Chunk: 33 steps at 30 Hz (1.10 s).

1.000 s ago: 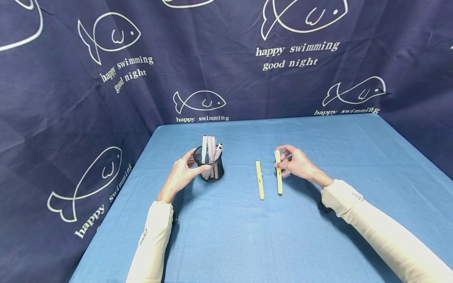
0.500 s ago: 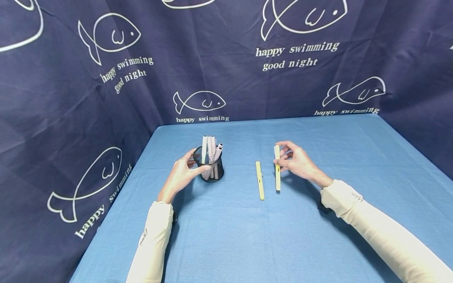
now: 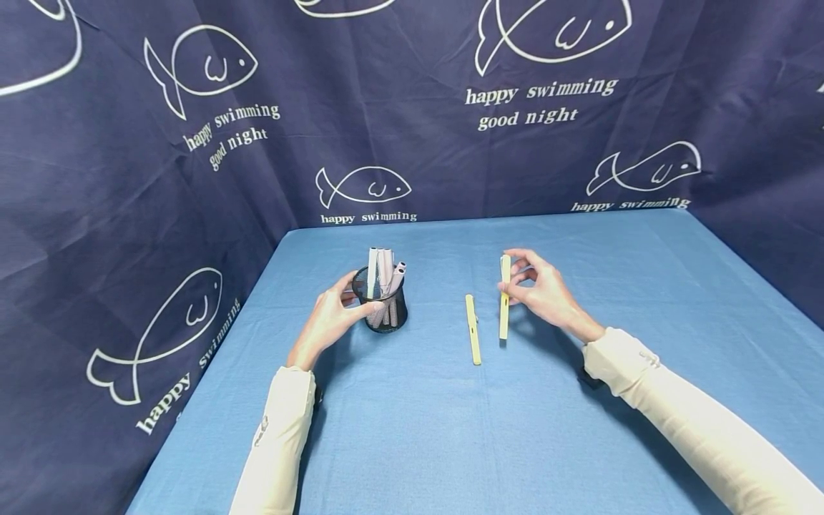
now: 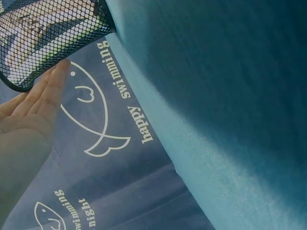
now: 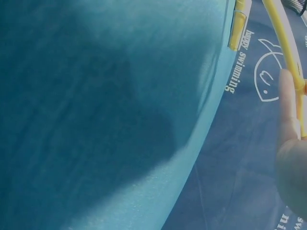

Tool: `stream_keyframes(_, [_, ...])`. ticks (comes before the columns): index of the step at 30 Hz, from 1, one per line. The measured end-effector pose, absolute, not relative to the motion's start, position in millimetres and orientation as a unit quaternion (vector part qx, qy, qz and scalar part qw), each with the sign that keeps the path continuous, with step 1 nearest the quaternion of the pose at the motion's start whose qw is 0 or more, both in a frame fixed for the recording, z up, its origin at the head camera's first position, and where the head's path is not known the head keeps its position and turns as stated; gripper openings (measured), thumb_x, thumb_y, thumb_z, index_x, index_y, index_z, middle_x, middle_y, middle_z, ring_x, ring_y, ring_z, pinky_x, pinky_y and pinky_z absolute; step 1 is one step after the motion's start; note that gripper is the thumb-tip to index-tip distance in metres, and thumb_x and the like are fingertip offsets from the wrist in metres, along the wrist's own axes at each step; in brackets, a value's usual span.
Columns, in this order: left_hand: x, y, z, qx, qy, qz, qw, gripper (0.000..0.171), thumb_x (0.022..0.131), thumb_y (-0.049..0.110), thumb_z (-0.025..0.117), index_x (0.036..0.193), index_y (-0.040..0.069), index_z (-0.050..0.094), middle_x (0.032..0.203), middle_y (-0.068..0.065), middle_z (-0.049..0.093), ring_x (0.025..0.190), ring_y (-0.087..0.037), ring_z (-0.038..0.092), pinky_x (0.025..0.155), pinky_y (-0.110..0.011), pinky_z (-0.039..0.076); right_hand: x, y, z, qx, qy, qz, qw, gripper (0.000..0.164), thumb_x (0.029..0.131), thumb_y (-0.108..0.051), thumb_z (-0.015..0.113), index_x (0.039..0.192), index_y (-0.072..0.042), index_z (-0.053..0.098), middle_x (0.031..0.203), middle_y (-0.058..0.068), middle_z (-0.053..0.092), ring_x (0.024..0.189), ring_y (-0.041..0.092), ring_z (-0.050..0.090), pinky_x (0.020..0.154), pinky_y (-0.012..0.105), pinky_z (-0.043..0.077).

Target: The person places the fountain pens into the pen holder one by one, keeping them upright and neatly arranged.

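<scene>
My left hand point(image 3: 330, 315) holds a black mesh pen cup point(image 3: 401, 307) standing on the blue cloth, thumb on its near side and fingers around the far left. Several white and pale pink pens point(image 3: 385, 268) stick up out of the cup. A yellow pen point(image 3: 504, 318) is pinched between thumb and fingers of my right hand point(image 3: 543, 292); it points up and its lower end looks raised off the cloth. Another yellow pen point(image 3: 473, 340) lies on the cloth to its left. In the right wrist view the held pen point(image 5: 284, 36) crosses the upper right corner.
A blue cloth point(image 3: 412, 429) covers the table. Dark blue curtains point(image 3: 438, 157) with white fish drawings and lettering rise behind the table and along both sides.
My right hand has lifted the yellow pen slightly, up and away from me. The left hand, the cup and the lying pen have stayed in place.
</scene>
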State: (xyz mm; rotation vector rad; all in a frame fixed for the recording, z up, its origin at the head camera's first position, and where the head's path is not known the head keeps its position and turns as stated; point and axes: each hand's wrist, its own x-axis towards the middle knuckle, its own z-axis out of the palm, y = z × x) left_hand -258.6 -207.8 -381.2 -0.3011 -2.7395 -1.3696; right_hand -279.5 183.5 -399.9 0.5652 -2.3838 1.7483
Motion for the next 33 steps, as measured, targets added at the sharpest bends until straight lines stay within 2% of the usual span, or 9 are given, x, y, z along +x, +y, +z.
stream_keyframes(8, [-259, -208, -382, -0.097, -0.891, -0.442, 0.033, 0.087, 0.087, 0.037, 0.085, 0.157, 0.006, 0.043, 0.142, -0.024, 0.058, 0.125, -0.037, 0.062, 0.105, -0.049, 0.049, -277, 181, -397, 0.199, -0.787, 0.577, 0.093, 0.063, 0.091, 0.003, 0.076, 0.147, -0.002, 0.05, 0.112, 0.02, 0.053, 0.085, 0.013, 0.065, 0.069, 0.046, 0.062])
stream_keyframes(11, [-259, -208, -382, -0.097, -0.892, -0.439, 0.032, 0.088, 0.087, 0.039, 0.084, 0.157, 0.006, 0.042, 0.142, -0.025, 0.058, 0.125, -0.037, 0.061, 0.106, -0.05, 0.048, -277, 180, -398, 0.209, -0.782, 0.576, 0.114, 0.063, 0.09, 0.006, 0.076, 0.147, -0.002, 0.051, 0.11, 0.02, 0.054, 0.084, 0.013, 0.065, 0.067, 0.045, 0.063])
stream_keyframes(20, [-259, -209, -382, -0.098, -0.892, -0.441, 0.03, 0.09, 0.087, 0.04, 0.085, 0.157, 0.005, 0.041, 0.143, -0.025, 0.057, 0.126, -0.037, 0.061, 0.106, -0.05, 0.048, -268, 171, -384, 0.242, -0.773, 0.56, 0.173, 0.061, 0.086, 0.016, 0.074, 0.142, 0.008, 0.051, 0.105, 0.029, 0.054, 0.081, 0.021, 0.065, 0.062, 0.034, 0.062])
stream_keyframes(24, [-259, -208, -382, -0.098, -0.892, -0.441, 0.03, 0.09, 0.086, 0.04, 0.085, 0.157, 0.006, 0.042, 0.143, -0.025, 0.057, 0.126, -0.037, 0.061, 0.106, -0.05, 0.048, -257, 166, -373, 0.248, -0.774, 0.547, 0.201, 0.059, 0.085, 0.017, 0.075, 0.14, 0.011, 0.053, 0.103, 0.029, 0.056, 0.08, 0.02, 0.065, 0.072, 0.021, 0.057])
stream_keyframes(28, [-258, -208, -382, -0.098, -0.892, -0.44, 0.029, 0.089, 0.086, 0.04, 0.085, 0.157, 0.006, 0.042, 0.143, -0.025, 0.057, 0.126, -0.037, 0.061, 0.106, -0.05, 0.048, -256, 164, -372, 0.255, -0.767, 0.543, 0.23, 0.059, 0.083, 0.019, 0.075, 0.137, 0.013, 0.054, 0.103, 0.029, 0.057, 0.081, 0.017, 0.065, 0.08, 0.014, 0.05])
stream_keyframes(33, [-258, -208, -382, -0.099, -0.893, -0.439, 0.031, 0.089, 0.086, 0.04, 0.085, 0.157, 0.006, 0.042, 0.143, -0.025, 0.057, 0.125, -0.038, 0.061, 0.106, -0.05, 0.048, -256, 163, -371, 0.256, -0.76, 0.55, 0.234, 0.058, 0.083, 0.019, 0.075, 0.137, 0.012, 0.055, 0.104, 0.028, 0.056, 0.083, 0.019, 0.064, 0.068, 0.017, 0.055])
